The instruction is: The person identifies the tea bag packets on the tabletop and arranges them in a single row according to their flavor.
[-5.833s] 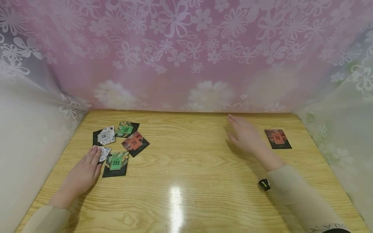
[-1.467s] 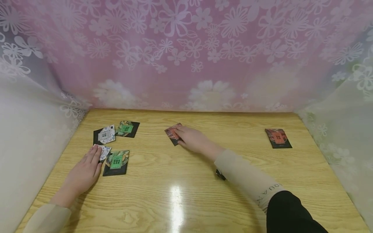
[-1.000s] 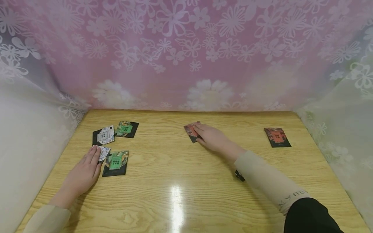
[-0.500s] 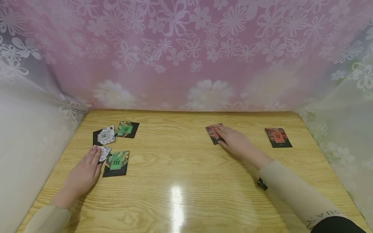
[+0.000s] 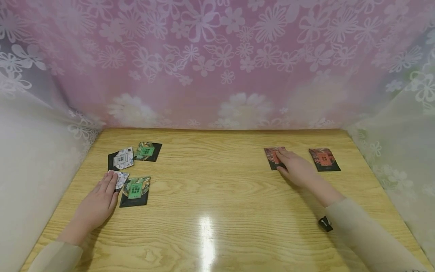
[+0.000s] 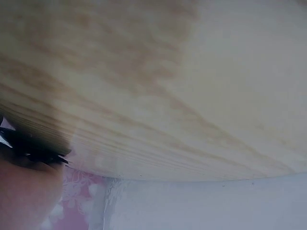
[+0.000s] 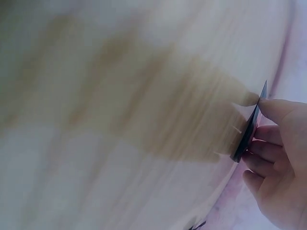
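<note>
Two hands are on the wooden table (image 5: 217,196) in my head view. Right hand (image 5: 296,169) lies flat, fingers straight and close together, pressing a red-faced card (image 5: 272,157) down at the far right of the table. From the right wrist camera the same card (image 7: 249,128) looks to sit edge-on against the fingertips (image 7: 276,108); I cannot tell whether the thumb is under it. A second red card (image 5: 324,159) lies just to the right, apart from the hand.

Left hand (image 5: 96,203) rests flat at the near left, fingers straight and together, tips on a white patterned card (image 5: 121,178). Beside it lies a green card (image 5: 135,190); behind are another white card (image 5: 122,158) and a second green card (image 5: 147,150), edges overlapping. Left wrist view is blurred, mostly table grain. A pink floral curtain (image 5: 217,60) hangs behind.
</note>
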Demonstrator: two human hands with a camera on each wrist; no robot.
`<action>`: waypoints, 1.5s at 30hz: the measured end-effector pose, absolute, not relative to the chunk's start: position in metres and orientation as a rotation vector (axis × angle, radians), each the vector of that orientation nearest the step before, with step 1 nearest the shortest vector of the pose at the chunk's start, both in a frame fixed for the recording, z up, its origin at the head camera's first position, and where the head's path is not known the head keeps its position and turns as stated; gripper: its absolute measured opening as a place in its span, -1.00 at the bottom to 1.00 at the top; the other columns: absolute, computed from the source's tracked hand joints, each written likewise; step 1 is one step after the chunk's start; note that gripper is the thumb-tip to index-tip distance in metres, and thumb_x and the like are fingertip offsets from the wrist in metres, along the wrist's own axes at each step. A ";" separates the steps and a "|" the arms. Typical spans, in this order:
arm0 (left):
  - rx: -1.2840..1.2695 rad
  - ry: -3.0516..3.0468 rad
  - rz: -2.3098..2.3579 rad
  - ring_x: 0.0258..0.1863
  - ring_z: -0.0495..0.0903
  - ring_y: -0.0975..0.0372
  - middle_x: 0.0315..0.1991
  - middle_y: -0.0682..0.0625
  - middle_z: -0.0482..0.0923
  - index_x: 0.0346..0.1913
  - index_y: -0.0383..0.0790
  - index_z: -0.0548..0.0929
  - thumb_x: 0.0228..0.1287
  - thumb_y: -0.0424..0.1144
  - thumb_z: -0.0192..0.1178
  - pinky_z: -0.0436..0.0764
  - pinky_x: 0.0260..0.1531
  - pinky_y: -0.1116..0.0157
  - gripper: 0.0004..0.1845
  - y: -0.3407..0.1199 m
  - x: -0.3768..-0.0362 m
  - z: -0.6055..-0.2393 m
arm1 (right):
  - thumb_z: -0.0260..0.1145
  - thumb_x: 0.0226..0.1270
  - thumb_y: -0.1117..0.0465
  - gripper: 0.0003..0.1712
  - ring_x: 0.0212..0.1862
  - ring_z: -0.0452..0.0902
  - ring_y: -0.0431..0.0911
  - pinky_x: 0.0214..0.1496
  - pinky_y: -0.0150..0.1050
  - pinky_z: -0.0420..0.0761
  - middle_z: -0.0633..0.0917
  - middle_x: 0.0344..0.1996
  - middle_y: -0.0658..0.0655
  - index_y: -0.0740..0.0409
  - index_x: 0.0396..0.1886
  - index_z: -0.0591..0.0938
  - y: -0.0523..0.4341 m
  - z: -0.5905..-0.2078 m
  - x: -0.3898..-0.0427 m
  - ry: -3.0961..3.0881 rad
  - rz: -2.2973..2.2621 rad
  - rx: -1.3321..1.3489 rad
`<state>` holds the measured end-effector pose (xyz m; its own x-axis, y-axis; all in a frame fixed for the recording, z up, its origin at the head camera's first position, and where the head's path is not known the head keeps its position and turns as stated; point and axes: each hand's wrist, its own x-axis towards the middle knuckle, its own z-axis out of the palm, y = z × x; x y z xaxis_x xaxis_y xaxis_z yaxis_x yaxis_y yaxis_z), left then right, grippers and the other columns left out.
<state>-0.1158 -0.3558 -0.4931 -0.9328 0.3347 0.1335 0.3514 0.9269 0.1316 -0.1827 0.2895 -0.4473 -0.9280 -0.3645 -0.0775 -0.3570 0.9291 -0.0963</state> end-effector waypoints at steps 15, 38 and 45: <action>-0.534 -2.954 -0.219 0.62 0.16 -0.33 0.57 -0.57 0.16 0.59 -0.60 0.13 0.63 -0.28 0.02 -0.04 0.77 -0.02 -0.33 -0.355 -0.114 -0.492 | 0.26 0.63 0.08 -0.22 0.53 0.28 0.48 0.40 0.39 0.55 0.26 0.58 0.53 0.44 0.61 0.27 0.316 -0.445 -0.168 2.997 -0.103 -0.420; -0.520 -2.964 -0.220 0.61 0.18 -0.34 0.57 -0.57 0.16 0.59 -0.60 0.15 0.62 -0.29 0.04 0.08 0.73 -0.11 -0.33 -0.352 -0.113 -0.492 | 0.27 0.62 0.11 -0.24 0.53 0.28 0.49 0.45 0.40 0.50 0.28 0.57 0.55 0.49 0.59 0.29 0.322 -0.444 -0.167 3.008 -0.103 -0.421; -0.532 -2.959 -0.219 0.65 0.11 -0.31 0.59 -0.56 0.13 0.61 -0.60 0.11 0.65 -0.27 -0.01 -0.21 0.79 0.11 -0.33 -0.355 -0.115 -0.494 | 0.26 0.63 0.11 -0.23 0.53 0.27 0.50 0.45 0.42 0.49 0.27 0.56 0.57 0.49 0.59 0.28 0.322 -0.445 -0.168 3.005 -0.093 -0.438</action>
